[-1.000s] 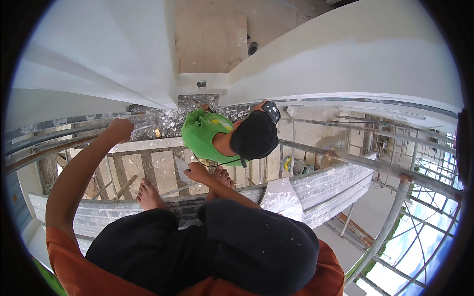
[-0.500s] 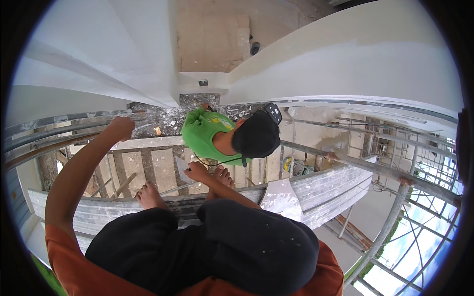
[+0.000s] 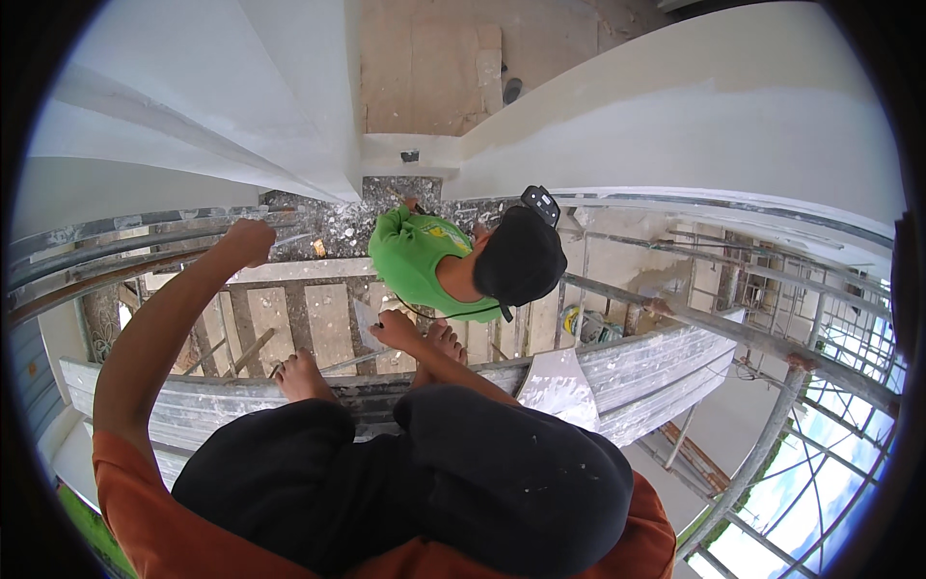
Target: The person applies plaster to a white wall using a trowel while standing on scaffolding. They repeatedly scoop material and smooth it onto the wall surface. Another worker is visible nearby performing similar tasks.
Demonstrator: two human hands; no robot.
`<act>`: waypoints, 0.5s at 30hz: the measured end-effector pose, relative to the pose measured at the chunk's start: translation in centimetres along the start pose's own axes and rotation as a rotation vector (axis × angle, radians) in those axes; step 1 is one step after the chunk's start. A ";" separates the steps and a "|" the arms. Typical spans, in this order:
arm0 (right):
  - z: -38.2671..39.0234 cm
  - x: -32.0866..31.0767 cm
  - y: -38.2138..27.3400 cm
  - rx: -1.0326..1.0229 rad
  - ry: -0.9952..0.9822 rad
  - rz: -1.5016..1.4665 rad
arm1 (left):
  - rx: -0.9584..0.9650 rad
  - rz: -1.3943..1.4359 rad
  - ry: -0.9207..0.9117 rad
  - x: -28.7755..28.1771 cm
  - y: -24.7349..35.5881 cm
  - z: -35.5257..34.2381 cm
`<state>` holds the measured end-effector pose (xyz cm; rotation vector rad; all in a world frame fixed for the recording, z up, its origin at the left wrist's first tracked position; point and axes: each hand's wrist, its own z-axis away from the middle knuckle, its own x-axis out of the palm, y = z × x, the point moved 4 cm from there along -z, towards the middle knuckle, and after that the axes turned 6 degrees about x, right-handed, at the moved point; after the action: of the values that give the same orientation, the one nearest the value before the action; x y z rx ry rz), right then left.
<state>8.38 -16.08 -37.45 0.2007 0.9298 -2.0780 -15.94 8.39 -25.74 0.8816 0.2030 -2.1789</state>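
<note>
My left hand [image 3: 251, 242] is closed at the end of an outstretched arm, near the scaffold tubes and the white wall. From its fist a thin pale blade [image 3: 292, 238] sticks out, seen nearly edge-on, like a putty knife; its handle is hidden. Low in front of my knees, my right hand [image 3: 394, 331] is closed on a putty knife [image 3: 366, 317] with a wide, light grey blade. On the plank by my right thigh lies a flat, plaster-smeared plate [image 3: 559, 391].
Below me a co-worker in a green shirt [image 3: 417, 261] and black cap [image 3: 521, 261] faces the wall [image 3: 656, 145]. My bare feet rest on a metal scaffold plank [image 3: 656, 376]. Scaffold tubes [image 3: 733, 333] cross at right. Wooden boards [image 3: 328, 318] and rubble lie below.
The whole view has shifted slightly to the right. Both hands keep nearly the same pose, and the co-worker stays in about the same place.
</note>
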 end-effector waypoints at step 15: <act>-0.3 0.2 0.6 0.025 -0.031 0.008 | 0.021 -0.005 0.031 0.0 0.0 -0.4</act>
<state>8.60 -16.19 -38.09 0.1849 0.8839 -2.0800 -15.71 8.52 -26.06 0.9279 0.1981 -2.1765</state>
